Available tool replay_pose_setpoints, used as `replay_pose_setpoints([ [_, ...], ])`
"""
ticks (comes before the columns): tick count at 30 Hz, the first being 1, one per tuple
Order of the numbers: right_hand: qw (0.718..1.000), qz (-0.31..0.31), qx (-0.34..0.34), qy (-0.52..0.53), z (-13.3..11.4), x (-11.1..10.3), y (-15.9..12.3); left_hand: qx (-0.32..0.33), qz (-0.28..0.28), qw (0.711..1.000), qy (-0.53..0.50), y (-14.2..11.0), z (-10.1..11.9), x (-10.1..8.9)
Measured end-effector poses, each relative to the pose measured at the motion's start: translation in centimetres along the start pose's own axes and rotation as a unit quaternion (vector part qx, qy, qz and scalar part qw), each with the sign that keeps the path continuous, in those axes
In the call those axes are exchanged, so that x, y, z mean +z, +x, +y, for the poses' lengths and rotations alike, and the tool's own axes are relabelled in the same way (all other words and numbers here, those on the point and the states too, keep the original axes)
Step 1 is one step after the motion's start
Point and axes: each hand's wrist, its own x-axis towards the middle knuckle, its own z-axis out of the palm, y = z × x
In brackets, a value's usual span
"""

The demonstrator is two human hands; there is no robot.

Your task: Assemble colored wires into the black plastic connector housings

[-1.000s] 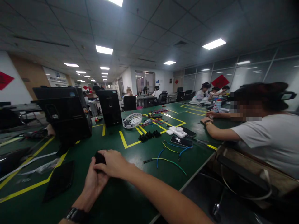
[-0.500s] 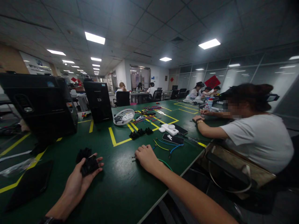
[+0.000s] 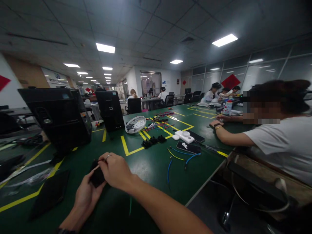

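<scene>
Low in front of me, my left hand (image 3: 85, 193) is closed around a small black plastic part (image 3: 97, 177). My right hand (image 3: 117, 169) meets it from the right, fingers pinched at the part's upper edge. A green wire (image 3: 130, 205) hangs out below my right forearm; its gripped end is hidden by the fingers. On the green table (image 3: 146, 169) to the right lie a short blue wire (image 3: 168, 170), a yellow wire (image 3: 175, 154) and more blue wires (image 3: 192, 158). Several similar black parts (image 3: 153, 141) sit in a row beyond my hands.
Two black computer cases (image 3: 57, 118) stand at the left and back left. A white basket (image 3: 136, 124) is mid-table, near bundled coloured wires (image 3: 161, 125). Phones (image 3: 188, 147) and a white device (image 3: 184, 136) lie right. A co-worker (image 3: 282, 133) sits at the right edge.
My right hand went from the black part to the wires on the table, picked up the green wire and came back left to the part. My left hand kept hold of the part.
</scene>
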Motion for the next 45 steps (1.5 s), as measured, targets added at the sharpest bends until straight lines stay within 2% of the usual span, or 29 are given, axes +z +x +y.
replay_pose_setpoints([
  [3,0.997,-0.007,0.051,0.063,1.1,0.7,-0.9,-0.039,-0.030,0.997,-0.056,-0.6,0.6,0.1],
  [7,0.982,-0.010,0.096,0.164,1.8,1.2,-1.3,-0.035,-0.051,0.994,-0.093,-1.2,1.2,0.7],
  [11,0.960,-0.055,0.115,0.251,1.5,2.6,-1.5,-0.020,-0.071,0.991,-0.107,-1.4,1.5,0.7],
  [14,0.959,-0.062,0.127,0.246,1.3,3.1,-1.9,-0.011,-0.091,0.990,-0.106,-1.7,1.6,0.6],
  [17,0.969,-0.033,0.114,0.218,1.3,2.8,-2.0,-0.006,-0.095,0.989,-0.113,-1.8,1.7,0.6],
  [19,0.965,-0.021,0.114,0.235,1.2,2.2,-1.8,0.000,-0.089,0.989,-0.122,-1.8,1.8,0.6],
  [21,0.939,-0.018,0.141,0.314,1.0,1.5,-1.4,0.009,-0.079,0.989,-0.125,-1.7,1.9,0.6],
  [22,0.913,-0.021,0.162,0.374,0.8,1.1,-1.2,0.013,-0.074,0.989,-0.124,-1.7,1.8,0.6],
  [25,0.807,-0.050,0.220,0.545,0.3,0.2,-0.9,0.024,-0.066,0.991,-0.113,-1.4,1.7,0.4],
  [26,0.781,-0.070,0.233,0.575,0.1,0.2,-0.9,0.029,-0.062,0.992,-0.107,-1.4,1.6,0.3],
  [28,0.759,-0.119,0.252,0.588,-0.1,0.4,-1.2,0.042,-0.060,0.993,-0.092,-1.3,1.4,0.2],
  [29,0.762,-0.140,0.260,0.577,-0.2,0.7,-1.3,0.050,-0.066,0.993,-0.081,-1.2,1.3,0.2],
  [31,0.785,-0.160,0.262,0.538,-0.2,1.4,-1.7,0.069,-0.092,0.991,-0.063,-1.2,1.1,0.1],
  [34,0.822,-0.140,0.248,0.494,0.1,2.4,-2.0,0.092,-0.126,0.986,-0.055,-1.3,0.8,0.1],
  [38,0.834,-0.110,0.250,0.479,0.6,2.7,-2.0,0.099,-0.140,0.983,-0.061,-1.5,0.8,0.2],
  [45,0.847,-0.109,0.248,0.457,0.8,3.0,-2.1,0.089,-0.157,0.981,-0.065,-1.7,0.8,0.4],
])
